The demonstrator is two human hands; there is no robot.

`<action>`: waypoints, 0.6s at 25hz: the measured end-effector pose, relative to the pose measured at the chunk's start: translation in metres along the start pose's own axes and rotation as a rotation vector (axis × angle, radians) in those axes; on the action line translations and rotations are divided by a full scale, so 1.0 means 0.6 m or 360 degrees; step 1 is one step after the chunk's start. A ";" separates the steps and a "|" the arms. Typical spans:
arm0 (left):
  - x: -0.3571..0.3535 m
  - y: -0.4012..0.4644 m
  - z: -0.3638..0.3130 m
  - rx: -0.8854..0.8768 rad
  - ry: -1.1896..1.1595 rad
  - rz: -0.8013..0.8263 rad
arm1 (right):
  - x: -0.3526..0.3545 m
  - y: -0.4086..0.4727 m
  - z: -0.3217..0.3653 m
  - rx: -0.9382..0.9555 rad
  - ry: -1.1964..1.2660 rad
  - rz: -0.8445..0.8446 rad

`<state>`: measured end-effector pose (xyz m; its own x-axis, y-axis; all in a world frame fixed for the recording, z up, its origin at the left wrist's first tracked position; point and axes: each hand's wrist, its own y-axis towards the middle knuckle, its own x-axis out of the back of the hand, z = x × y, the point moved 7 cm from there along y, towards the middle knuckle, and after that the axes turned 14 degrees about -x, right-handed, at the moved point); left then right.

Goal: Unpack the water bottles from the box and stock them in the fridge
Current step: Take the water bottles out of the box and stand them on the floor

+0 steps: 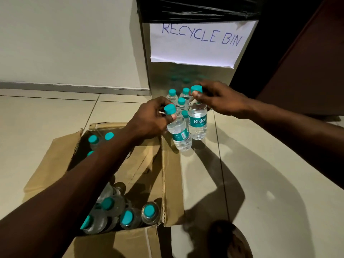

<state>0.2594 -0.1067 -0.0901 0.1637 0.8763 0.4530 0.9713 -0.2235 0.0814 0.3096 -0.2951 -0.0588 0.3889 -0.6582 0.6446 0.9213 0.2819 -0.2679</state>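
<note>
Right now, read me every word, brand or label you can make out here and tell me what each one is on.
"RECYCLE BIN": handwritten in blue on the white paper sign taped to the steel bin.
"Bisleri": white on the teal label of the upright bottle the right hand holds by its neck.
Label on the tilted bottle in the left hand: print too small and blurred to read.
Cardboard box: no readable text.
</note>
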 end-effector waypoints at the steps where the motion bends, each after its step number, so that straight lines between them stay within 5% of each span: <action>1: -0.020 0.003 -0.003 -0.0051 -0.0042 0.0138 | 0.005 -0.003 -0.011 -0.0019 0.0027 0.0048; 4: -0.059 0.002 -0.009 -0.0354 0.0205 0.0497 | 0.012 -0.007 -0.043 -0.0033 0.0028 0.0122; 7: -0.078 0.004 0.006 -0.0667 0.0763 0.0657 | -0.003 -0.005 -0.062 0.0038 -0.0368 0.0061; 15: -0.128 0.006 0.058 -0.0521 0.1462 0.0994 | -0.111 0.039 -0.098 0.0081 -0.1060 0.0206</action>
<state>0.2561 -0.1600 -0.1558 0.2816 -0.0356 0.9589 0.6523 -0.7258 -0.2185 0.3054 -0.2857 -0.1504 0.3948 -0.0513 0.9173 0.8597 0.3728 -0.3491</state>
